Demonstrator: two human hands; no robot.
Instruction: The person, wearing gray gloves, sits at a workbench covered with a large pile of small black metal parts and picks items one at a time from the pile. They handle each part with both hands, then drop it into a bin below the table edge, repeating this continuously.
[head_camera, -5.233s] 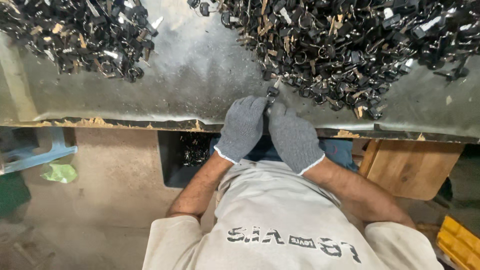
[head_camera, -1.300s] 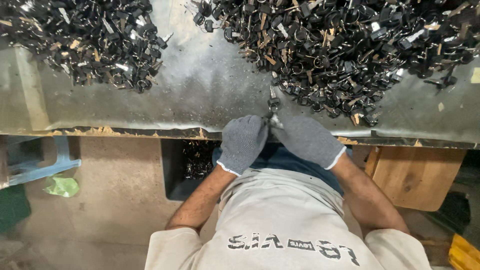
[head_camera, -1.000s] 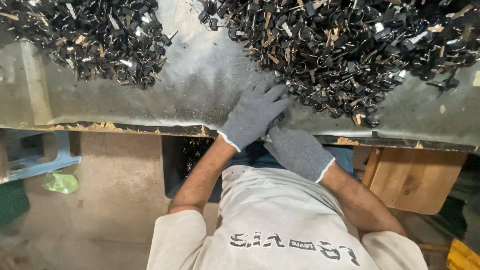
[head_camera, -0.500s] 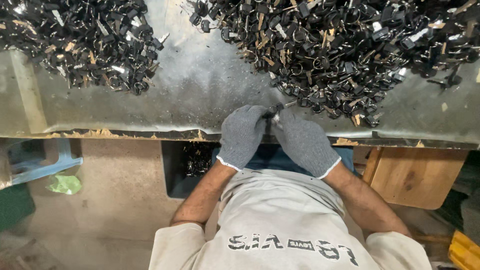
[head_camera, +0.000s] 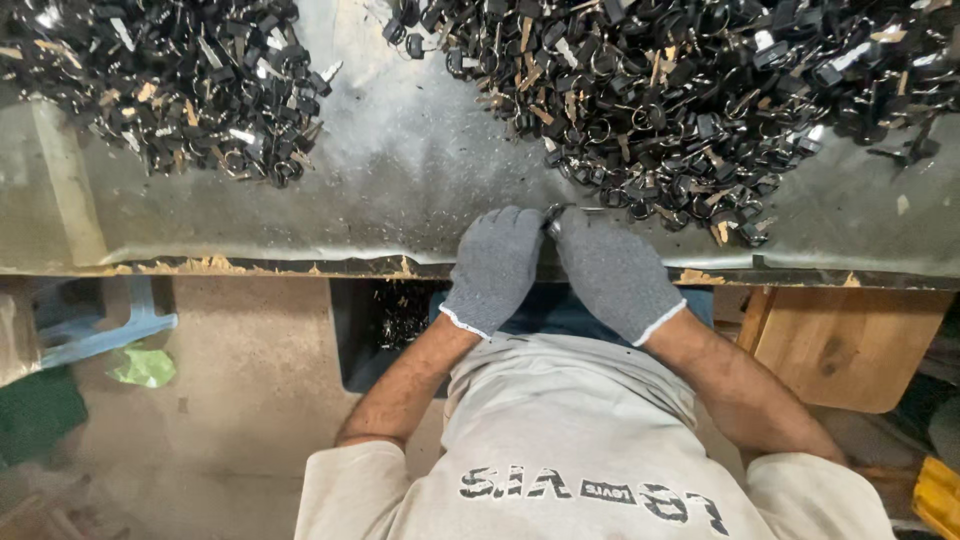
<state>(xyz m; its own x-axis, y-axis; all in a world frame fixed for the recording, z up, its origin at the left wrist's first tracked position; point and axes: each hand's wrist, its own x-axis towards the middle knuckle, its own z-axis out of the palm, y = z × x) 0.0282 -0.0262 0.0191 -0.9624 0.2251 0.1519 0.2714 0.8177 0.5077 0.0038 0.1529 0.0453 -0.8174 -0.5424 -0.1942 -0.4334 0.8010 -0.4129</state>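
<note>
Both gloved hands, left hand and right hand, pinch one small metal part.

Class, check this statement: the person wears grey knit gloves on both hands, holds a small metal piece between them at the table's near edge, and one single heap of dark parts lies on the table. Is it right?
Not quite. The head view shows two separate heaps: a left heap and a larger right heap, with bare table between. The rest stands: gloved left hand and right hand hold a small metal piece at the near edge.
</note>
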